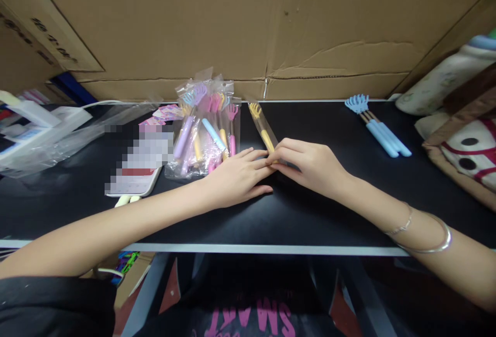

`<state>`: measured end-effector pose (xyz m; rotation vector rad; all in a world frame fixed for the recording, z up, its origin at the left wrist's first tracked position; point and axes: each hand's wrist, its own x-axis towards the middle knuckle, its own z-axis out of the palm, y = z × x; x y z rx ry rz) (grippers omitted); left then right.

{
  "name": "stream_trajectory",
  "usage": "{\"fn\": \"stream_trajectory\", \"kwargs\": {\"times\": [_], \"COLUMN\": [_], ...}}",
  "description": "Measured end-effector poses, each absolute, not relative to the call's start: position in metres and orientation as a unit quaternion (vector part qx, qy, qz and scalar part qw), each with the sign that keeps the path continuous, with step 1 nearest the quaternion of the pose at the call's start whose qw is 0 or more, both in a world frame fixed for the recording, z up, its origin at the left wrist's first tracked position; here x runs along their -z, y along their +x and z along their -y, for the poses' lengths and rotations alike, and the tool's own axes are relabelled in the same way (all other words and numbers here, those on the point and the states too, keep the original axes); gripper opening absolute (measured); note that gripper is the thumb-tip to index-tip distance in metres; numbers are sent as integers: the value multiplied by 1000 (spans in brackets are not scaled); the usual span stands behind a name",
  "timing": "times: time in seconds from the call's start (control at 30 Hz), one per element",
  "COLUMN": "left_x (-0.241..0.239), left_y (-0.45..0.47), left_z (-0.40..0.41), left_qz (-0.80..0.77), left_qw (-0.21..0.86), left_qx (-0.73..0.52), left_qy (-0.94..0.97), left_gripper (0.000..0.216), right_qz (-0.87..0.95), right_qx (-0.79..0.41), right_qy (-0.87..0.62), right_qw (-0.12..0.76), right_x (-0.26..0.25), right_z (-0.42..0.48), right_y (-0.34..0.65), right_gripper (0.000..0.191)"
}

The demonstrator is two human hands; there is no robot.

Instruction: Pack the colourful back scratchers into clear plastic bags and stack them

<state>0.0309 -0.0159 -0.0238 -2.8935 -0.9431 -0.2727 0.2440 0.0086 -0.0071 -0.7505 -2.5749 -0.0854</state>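
Note:
A yellow back scratcher [266, 139] lies in a narrow clear plastic bag on the black tabletop, its claw end pointing away from me. My right hand [312, 166] pinches the near end of that bag between thumb and fingers. Stretched out flat, the fingers of my left hand [238, 177] touch the same end, meeting my right fingertips; the handle's tip is hidden there. Just beyond my left hand is a pile of bagged back scratchers [201, 130] in purple, pink, yellow and blue. Unbagged light blue back scratchers [377, 126] lie off to the right.
A phone [141, 169] and pink printed cards [166, 113] lie left of the pile. Loose clear plastic [81, 138] covers the left side. A cardboard wall [232, 21] stands behind. At the right are a pale bottle [437, 78] and a brown-edged bag [445, 143].

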Motion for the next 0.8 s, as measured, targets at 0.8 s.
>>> {"fn": "stream_trajectory", "kwargs": {"times": [0.8], "left_x": [-5], "left_y": [26], "left_z": [23], "left_qz": [395], "left_qw": [170], "left_qx": [79], "left_qy": [-899], "left_gripper": [34], "right_qz": [921], "right_qx": [-95], "right_qy": [-308], "right_qw": [217], "right_x": [3], "right_z": [-12], "right_y": [247], "right_gripper": [14]}}
